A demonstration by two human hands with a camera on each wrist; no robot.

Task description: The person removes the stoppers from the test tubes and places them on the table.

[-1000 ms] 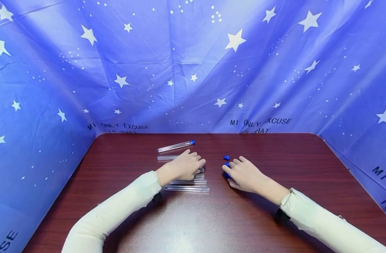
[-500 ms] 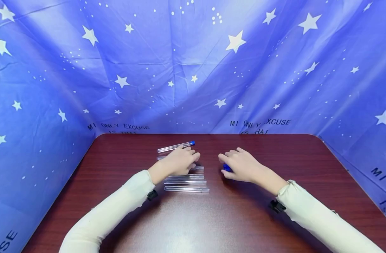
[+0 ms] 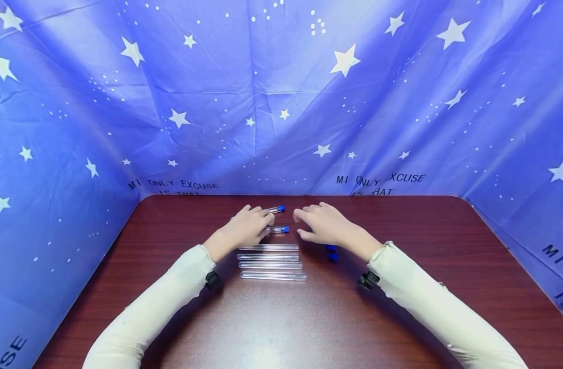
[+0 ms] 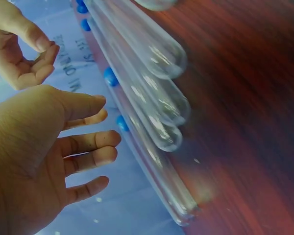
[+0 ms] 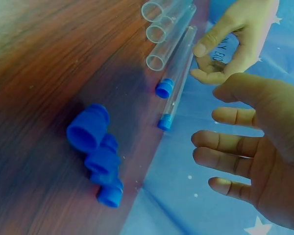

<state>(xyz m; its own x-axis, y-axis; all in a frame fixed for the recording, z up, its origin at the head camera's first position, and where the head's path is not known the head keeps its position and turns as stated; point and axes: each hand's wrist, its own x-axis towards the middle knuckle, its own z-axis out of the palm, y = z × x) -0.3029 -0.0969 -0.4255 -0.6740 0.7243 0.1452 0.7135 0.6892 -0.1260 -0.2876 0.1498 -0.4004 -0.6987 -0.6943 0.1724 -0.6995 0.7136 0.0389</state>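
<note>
Test tubes (image 3: 270,266) are lying on the bench (image 3: 429,230), two wearing blue caps (image 3: 286,229), four bare, seemingly awaiting loose caps (image 3: 333,257) nearby; left hand (image 3: 246,226) and right hand (image 3: 326,224) are hovering, loosely spread, holding nothing

Capped test tubes (image 3: 279,229) are laid beside the left fingers (image 4: 100,141), uncapped tubes (image 3: 269,265) lined up nearer; caps (image 3: 333,257), nearside of the right fingers (image 5: 225,141)!

two clear blue-capped tubes (image 3: 277,229) lie flat, partly hidden behind the left hand (image 3: 244,225), capped ends toward the right hand (image 3: 326,225). four clear uncapped tubes (image 3: 269,265) lie flat in a near-parallel row, nearer the person than the left hand. loose blue caps (image 5: 90,129) clustered on the near side of the right hand.
</note>
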